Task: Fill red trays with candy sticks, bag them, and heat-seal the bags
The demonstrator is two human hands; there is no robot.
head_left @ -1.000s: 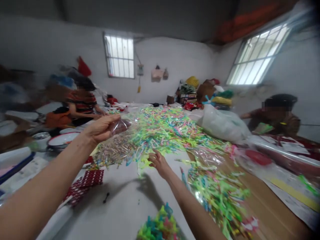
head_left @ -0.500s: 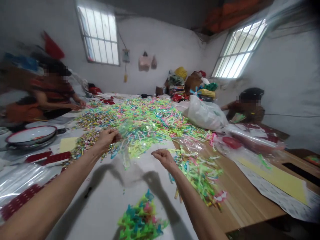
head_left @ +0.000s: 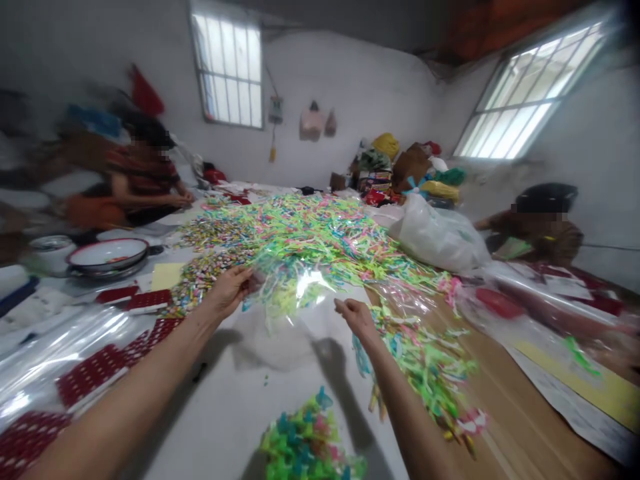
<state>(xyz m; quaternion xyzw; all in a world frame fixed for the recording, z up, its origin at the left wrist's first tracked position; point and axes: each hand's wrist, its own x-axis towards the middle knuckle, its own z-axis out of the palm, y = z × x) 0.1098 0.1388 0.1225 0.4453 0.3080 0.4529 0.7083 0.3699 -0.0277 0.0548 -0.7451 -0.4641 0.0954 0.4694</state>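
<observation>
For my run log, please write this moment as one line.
left hand: holds clear plastic | right hand: near its other edge, grip unclear | beyond: colourful pile, white bag

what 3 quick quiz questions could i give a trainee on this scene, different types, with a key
1. What is in the left hand?
A) a metal spoon
B) clear plastic
C) a paintbrush

2. True or false: the bulging white bag lies to the right of the large colourful pile.

3. Fill in: the white bowl on the left side has a ____ rim.

Key: 1 B; 2 true; 3 red
</observation>
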